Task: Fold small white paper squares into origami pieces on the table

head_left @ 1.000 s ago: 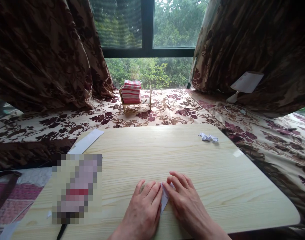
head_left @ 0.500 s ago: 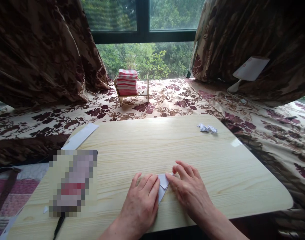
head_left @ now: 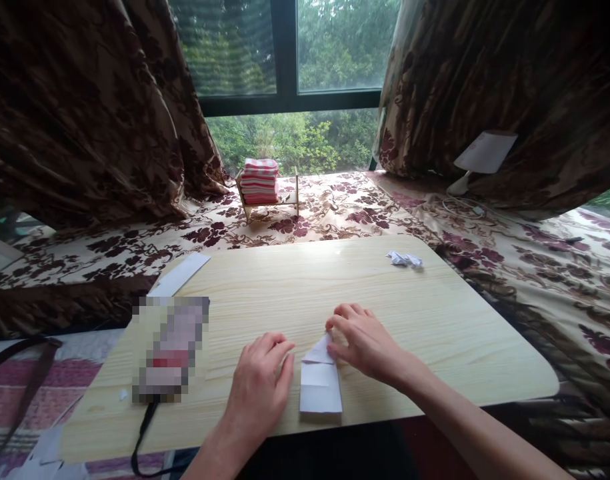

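A folded white paper (head_left: 321,393) lies on the table near its front edge, with a pointed top and a crease across its body. My right hand (head_left: 362,340) pinches the upper right side of that point between thumb and fingers. To the left of the paper, my left hand (head_left: 265,370) rests just over the tabletop, fingers loosely bent and thumb apart, holding nothing. A small gap separates it from the paper. Part of the paper's tip is hidden behind my right fingers.
Small folded white paper pieces (head_left: 405,260) sit at the table's far right. A white paper strip (head_left: 182,275) lies at the far left, behind a blurred-out object (head_left: 169,353) with a black strap. Beyond the wooden table (head_left: 435,320) stand a rack of striped towels (head_left: 261,181) and a lamp (head_left: 486,152).
The paper has turned from a slanted triangle to a longer upright shape with a pointed top. My left hand has let go and moved left; my right hand has shifted up to the tip.
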Demonstrator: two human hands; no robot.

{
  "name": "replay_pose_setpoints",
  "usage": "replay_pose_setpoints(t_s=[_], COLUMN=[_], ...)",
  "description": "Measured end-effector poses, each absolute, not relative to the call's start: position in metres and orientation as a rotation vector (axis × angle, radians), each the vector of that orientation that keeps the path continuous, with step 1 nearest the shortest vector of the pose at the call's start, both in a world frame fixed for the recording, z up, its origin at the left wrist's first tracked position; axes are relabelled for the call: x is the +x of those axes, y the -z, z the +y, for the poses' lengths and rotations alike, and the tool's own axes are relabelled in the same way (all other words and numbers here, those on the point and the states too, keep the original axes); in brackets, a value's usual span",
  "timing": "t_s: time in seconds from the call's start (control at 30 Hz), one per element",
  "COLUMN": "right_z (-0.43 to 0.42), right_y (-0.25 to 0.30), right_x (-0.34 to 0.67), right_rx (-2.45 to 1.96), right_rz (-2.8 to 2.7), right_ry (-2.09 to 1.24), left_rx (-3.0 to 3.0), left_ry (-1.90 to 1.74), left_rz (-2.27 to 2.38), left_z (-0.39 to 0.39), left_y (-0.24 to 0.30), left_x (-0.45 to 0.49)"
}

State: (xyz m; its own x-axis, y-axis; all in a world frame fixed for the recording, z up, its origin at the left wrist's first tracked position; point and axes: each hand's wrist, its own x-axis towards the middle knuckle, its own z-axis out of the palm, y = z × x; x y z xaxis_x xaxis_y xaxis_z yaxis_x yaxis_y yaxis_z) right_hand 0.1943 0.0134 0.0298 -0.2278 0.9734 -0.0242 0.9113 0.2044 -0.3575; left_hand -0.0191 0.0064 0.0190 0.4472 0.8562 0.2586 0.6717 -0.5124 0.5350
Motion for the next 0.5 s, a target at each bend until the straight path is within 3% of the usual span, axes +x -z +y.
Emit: replay_pose_setpoints(t_s=[0.5], right_z=[0.026], right_y=[-0.033], right_x=[0.197], right_rx=[-1.480], right_rz=[-2.049], right_ry=[-0.962], left_rx=[1.499], left_ry=[-0.464], left_rz=[1.127], left_z=[0.033], left_y=[-0.032], left_x=[-0.002])
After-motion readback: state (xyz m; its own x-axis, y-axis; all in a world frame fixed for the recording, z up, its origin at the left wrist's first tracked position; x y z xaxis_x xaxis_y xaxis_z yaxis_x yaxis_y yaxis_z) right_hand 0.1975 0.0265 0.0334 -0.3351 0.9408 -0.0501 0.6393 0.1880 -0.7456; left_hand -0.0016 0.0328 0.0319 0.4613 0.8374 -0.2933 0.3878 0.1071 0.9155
